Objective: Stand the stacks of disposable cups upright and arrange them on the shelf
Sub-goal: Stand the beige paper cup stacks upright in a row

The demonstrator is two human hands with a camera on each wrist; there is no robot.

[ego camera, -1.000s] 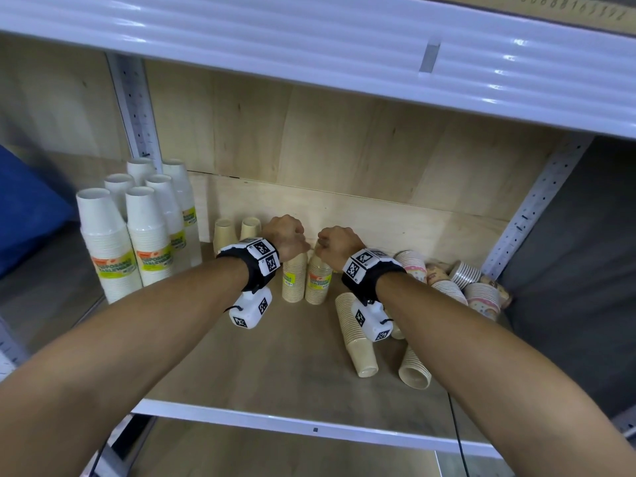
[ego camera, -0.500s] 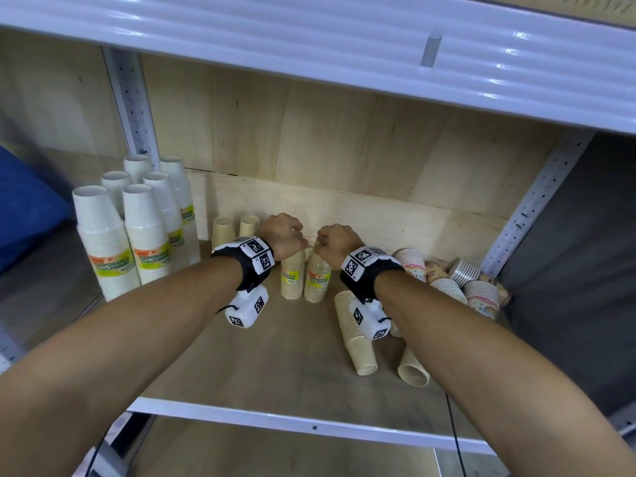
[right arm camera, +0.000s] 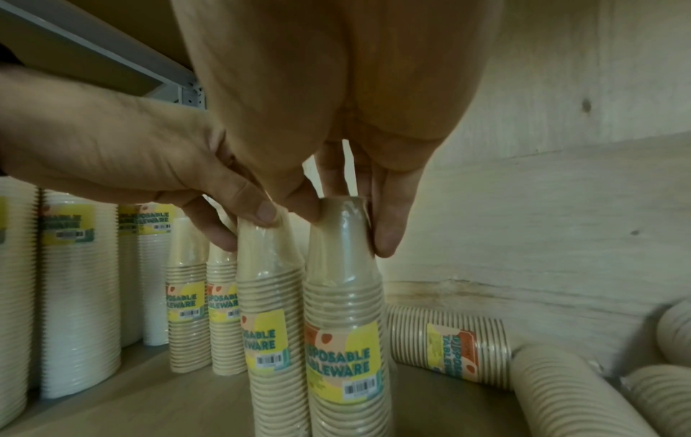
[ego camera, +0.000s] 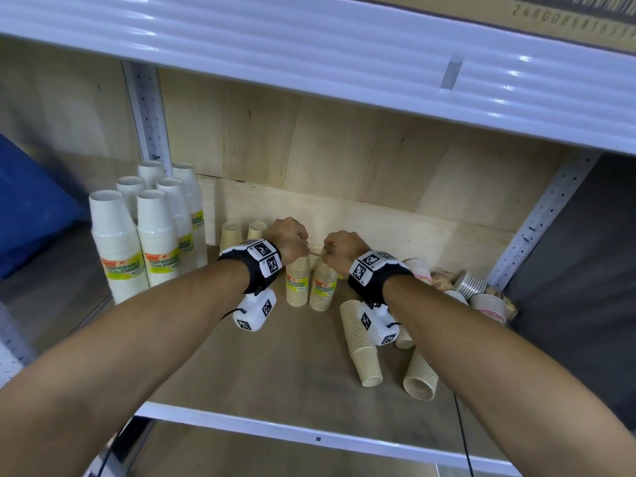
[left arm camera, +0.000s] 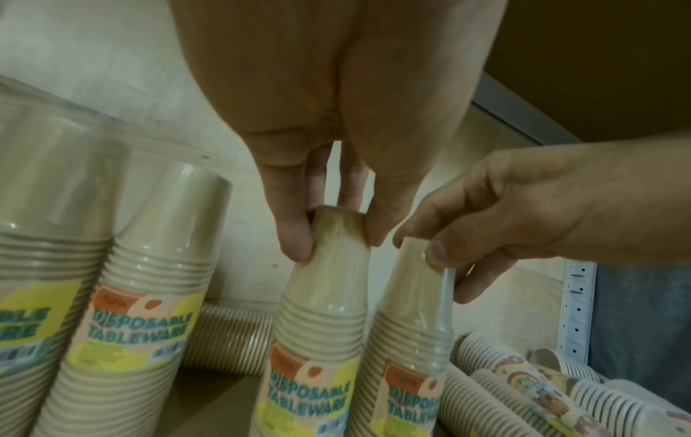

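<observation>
Two wrapped tan cup stacks with yellow labels stand upright side by side mid-shelf. My left hand point(ego camera: 290, 239) point(left arm camera: 336, 236) pinches the top of the left stack point(ego camera: 297, 284) point(left arm camera: 321, 325). My right hand point(ego camera: 340, 247) point(right arm camera: 348, 224) pinches the top of the right stack point(ego camera: 323, 287) point(right arm camera: 344, 310). Two more tan stacks point(ego camera: 244, 232) stand behind them near the back wall. Several tan stacks point(ego camera: 361, 342) lie on their sides to the right.
Tall white cup stacks point(ego camera: 117, 242) stand grouped at the shelf's left. Patterned cup stacks point(ego camera: 481, 297) lie heaped in the right corner by the upright post point(ego camera: 537, 222). The upper shelf point(ego camera: 309, 63) hangs low overhead. Bare shelf board point(ego camera: 275, 366) lies in front of the stacks.
</observation>
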